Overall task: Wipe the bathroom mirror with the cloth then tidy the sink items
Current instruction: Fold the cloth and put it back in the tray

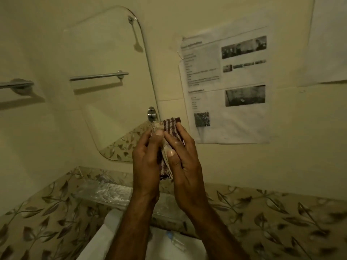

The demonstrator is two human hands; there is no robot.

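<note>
A folded cloth (171,126) with brown and cream stripes is pressed between both my hands at the middle of the head view. My left hand (145,162) grips its left side, thumb on top. My right hand (185,166) holds its right side, thumb across the front. The rounded frameless mirror (105,72) hangs on the wall just left of and above the cloth; the cloth is close to its lower right corner by a chrome mirror clip (151,113). The white sink (105,239) shows below my forearms, with a small clear item (175,241) on it.
A glass shelf (105,194) is fixed under the mirror against leaf-patterned tiles (272,218). A chrome towel bar (16,85) is on the left wall. Printed paper sheets (225,81) are taped to the wall right of the mirror.
</note>
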